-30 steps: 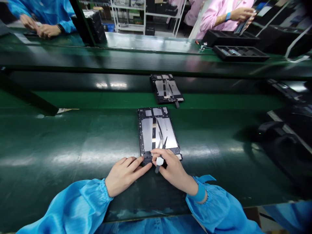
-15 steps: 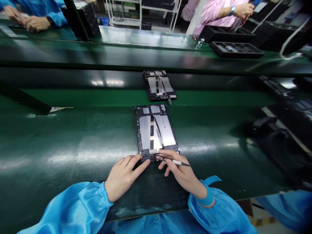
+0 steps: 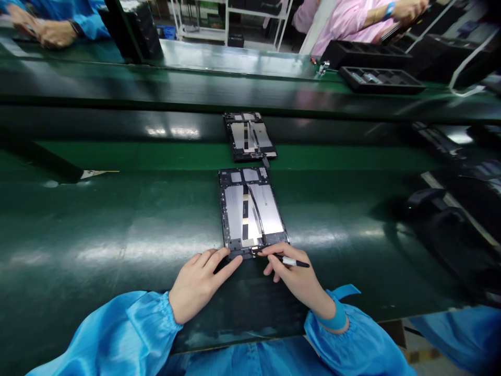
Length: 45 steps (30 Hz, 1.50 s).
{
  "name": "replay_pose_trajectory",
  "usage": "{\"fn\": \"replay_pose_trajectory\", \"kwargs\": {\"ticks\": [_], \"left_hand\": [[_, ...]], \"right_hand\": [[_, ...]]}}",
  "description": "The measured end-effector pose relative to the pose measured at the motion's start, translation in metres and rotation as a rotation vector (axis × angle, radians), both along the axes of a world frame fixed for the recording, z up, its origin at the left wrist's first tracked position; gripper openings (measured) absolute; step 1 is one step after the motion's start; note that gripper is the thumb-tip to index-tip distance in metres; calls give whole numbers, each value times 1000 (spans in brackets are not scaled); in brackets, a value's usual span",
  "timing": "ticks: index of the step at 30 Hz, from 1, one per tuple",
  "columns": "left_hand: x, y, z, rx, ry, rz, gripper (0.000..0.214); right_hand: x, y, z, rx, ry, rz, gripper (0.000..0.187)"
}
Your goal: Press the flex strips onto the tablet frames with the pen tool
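Observation:
An opened tablet back [image 3: 250,211] with silver plates and a dark ribbon cable lies on the green bench mat [image 3: 117,235] in front of me. My left hand [image 3: 199,284] rests flat at its near left corner, fingertips touching the frame. My right hand [image 3: 293,277] holds black tweezers with a white band [image 3: 291,261], laid sideways, while its fingertips press on the tablet's near edge. Both arms wear blue sleeves.
A second opened tablet [image 3: 249,136] lies on the conveyor belt beyond. Black part trays [image 3: 381,81] sit at the far right. A person in pink [image 3: 352,21] and a person in blue [image 3: 50,26] work across the line. Dark equipment [image 3: 450,219] stands at right.
My right hand turned the tweezers from pointing into the tablet to lying sideways, and its fingers now press the near edge. The far tablet drifted left on the belt.

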<state>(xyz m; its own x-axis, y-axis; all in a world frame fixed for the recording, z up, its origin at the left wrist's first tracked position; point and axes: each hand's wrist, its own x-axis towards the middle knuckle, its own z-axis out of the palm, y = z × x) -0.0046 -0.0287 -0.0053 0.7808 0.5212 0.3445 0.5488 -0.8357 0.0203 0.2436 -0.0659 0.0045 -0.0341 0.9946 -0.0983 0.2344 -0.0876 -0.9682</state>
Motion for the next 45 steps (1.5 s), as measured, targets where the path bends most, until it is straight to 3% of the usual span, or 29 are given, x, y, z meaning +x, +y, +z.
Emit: {"fn": "replay_pose_trajectory", "kwargs": {"ticks": [6,13,19,24,28,33,38,42,45], "left_hand": [[-6,2,-3,-2,-27,-26,41],[-9,3,-2,-10,-90,-36,34],[-7,7,-5,-36,-88,-49,35],[-10,-2,-2,-84,-151,-59,32],[-13,-24,2,-176,-154,-206,23],[-9,-31,-1,-205,-51,-172,24],[-11,-23,-2,-159,-62,-287,28],[-12,-24,-2,-180,-48,-288,30],[-11,-25,-3,-187,-51,-287,30]], "right_hand": [[3,-2,-2,25,43,-28,15],[-10,-1,1,69,35,165,20],[-12,0,4,173,-45,197,15],[-12,-4,6,0,41,118,14],[-9,-11,3,-104,219,-59,21],[-16,-13,0,-226,282,66,27],[-17,-7,3,-215,49,225,22],[-16,-2,7,-7,-258,307,14],[-18,1,8,64,-320,352,13]]}}
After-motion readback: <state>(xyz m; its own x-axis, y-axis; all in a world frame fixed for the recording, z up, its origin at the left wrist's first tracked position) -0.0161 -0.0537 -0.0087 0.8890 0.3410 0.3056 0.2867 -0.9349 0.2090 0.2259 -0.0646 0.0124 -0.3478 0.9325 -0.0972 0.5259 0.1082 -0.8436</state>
